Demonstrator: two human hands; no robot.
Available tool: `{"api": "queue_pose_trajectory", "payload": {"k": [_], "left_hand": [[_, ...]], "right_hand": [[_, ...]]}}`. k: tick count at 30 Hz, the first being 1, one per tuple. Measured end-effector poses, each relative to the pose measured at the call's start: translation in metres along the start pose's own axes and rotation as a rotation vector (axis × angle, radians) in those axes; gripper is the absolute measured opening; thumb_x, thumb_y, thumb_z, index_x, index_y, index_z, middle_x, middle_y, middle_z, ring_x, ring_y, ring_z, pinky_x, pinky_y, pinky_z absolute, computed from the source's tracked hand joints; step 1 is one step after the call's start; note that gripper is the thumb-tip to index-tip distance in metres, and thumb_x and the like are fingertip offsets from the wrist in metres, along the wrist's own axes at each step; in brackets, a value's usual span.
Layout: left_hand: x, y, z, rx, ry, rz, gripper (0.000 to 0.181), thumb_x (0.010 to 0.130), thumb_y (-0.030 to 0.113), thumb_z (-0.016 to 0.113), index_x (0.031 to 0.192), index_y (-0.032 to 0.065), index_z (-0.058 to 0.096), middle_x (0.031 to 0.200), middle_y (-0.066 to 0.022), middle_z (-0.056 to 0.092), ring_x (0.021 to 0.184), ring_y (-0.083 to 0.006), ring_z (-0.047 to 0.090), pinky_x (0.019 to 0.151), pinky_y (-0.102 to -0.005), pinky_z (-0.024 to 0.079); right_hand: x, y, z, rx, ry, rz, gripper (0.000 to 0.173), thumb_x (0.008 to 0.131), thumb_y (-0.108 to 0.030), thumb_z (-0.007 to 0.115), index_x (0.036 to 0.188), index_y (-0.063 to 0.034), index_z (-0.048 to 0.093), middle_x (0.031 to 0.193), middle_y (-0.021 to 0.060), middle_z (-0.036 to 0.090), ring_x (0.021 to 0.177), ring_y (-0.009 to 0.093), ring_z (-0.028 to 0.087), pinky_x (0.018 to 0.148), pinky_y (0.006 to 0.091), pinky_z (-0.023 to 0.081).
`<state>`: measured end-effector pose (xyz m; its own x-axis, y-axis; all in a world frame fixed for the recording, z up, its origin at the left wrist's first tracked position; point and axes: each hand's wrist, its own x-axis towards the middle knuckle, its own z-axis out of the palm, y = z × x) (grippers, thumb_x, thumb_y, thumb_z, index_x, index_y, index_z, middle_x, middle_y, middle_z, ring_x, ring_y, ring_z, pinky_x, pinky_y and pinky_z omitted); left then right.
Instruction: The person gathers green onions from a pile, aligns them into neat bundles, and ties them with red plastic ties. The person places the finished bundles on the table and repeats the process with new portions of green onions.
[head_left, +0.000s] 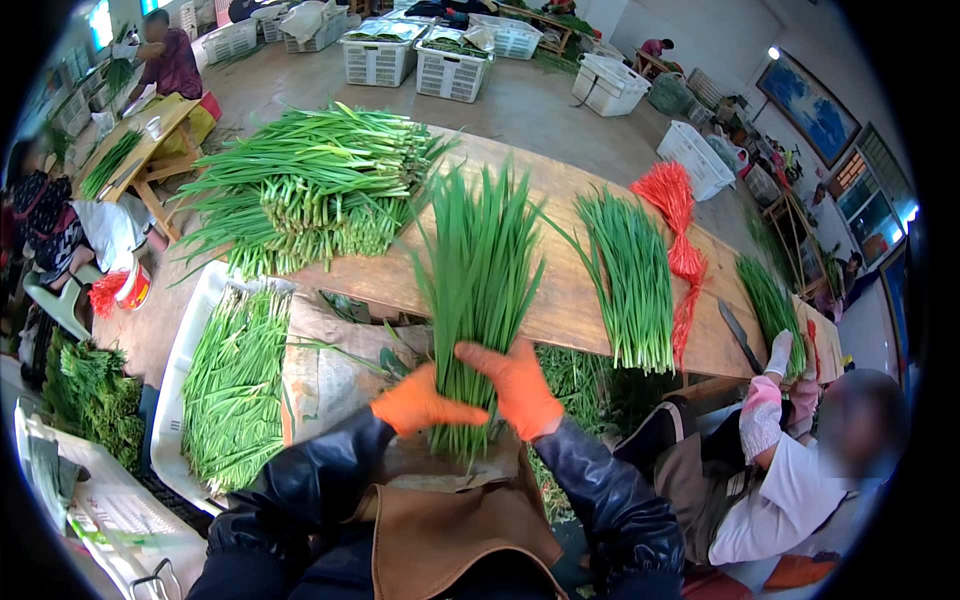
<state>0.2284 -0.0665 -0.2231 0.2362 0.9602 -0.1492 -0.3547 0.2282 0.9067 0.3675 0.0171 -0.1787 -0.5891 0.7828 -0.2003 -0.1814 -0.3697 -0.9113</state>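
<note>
Upright before me stands a loose bunch of Chinese chives, leaf tips up over the table and stalk ends down by my lap. My left hand, in an orange glove, wraps the bunch low on its left side, thumb across the front. Also in an orange glove, my right hand grips its right side a little higher. A second bunch of chives lies on the wooden table to the right. Beside it are red plastic ties. A large stack of chives covers the table's left part.
A white crate holding chives stands at my left, next to a woven sack. A knife lies on the table at right, near a co-worker's gloved hand on another bunch. White baskets stand on the floor beyond.
</note>
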Motion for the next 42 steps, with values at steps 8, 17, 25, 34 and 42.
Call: {"api": "queue_pose_trajectory", "payload": {"k": [8, 17, 25, 34, 42], "left_hand": [[0.076, 0.17, 0.006, 0.535, -0.013, 0.563, 0.065, 0.066, 0.008, 0.089, 0.123, 0.0034, 0.059, 0.107, -0.007, 0.068, 0.101, -0.014, 0.061, 0.086, -0.0318, 0.052], [0.136, 0.116, -0.013, 0.517, -0.015, 0.461, 0.067, 0.061, 0.011, 0.091, 0.12, 0.0063, 0.06, 0.11, -0.0042, 0.067, 0.104, -0.0159, 0.061, 0.088, -0.0346, 0.051], [0.146, 0.127, -0.001, 0.645, 0.076, 0.58, 0.067, 0.066, 0.015, 0.089, 0.124, 0.006, 0.058, 0.113, -0.0063, 0.068, 0.102, -0.0154, 0.063, 0.087, -0.0344, 0.053], [0.172, 0.113, -0.015, 0.544, 0.036, 0.462, 0.076, 0.067, 0.017, 0.089, 0.133, 0.0054, 0.052, 0.124, -0.0118, 0.063, 0.114, -0.0207, 0.059, 0.097, -0.0368, 0.048], [0.18, 0.108, -0.017, 0.643, 0.02, 0.441, 0.064, 0.071, 0.018, 0.084, 0.128, 0.0047, 0.056, 0.116, -0.0112, 0.066, 0.105, -0.0196, 0.062, 0.091, -0.0361, 0.051]], "right_hand": [[0.03, -0.143, 0.03, -0.342, -0.194, -0.726, 0.039, 0.075, -0.001, 0.078, 0.112, -0.0016, 0.064, 0.1, 0.0035, 0.07, 0.09, 0.015, 0.066, 0.082, 0.0301, 0.053], [0.073, -0.074, -0.053, -0.242, 0.027, -0.585, 0.049, 0.072, -0.007, 0.084, 0.114, -0.0002, 0.062, 0.108, 0.0079, 0.069, 0.097, 0.017, 0.065, 0.087, 0.0338, 0.054], [0.098, -0.09, -0.038, -0.117, 0.003, -0.637, 0.044, 0.077, -0.006, 0.08, 0.116, 0.0007, 0.06, 0.106, 0.0068, 0.069, 0.096, 0.015, 0.064, 0.085, 0.0313, 0.053], [0.109, -0.082, -0.06, -0.127, 0.044, -0.633, 0.044, 0.077, -0.012, 0.083, 0.114, -0.0014, 0.062, 0.105, 0.0047, 0.07, 0.093, 0.014, 0.064, 0.084, 0.0303, 0.053], [0.109, -0.078, -0.059, -0.241, 0.06, -0.668, 0.046, 0.08, -0.023, 0.082, 0.116, -0.0009, 0.062, 0.104, 0.0062, 0.07, 0.093, 0.017, 0.065, 0.084, 0.0331, 0.052]]}}
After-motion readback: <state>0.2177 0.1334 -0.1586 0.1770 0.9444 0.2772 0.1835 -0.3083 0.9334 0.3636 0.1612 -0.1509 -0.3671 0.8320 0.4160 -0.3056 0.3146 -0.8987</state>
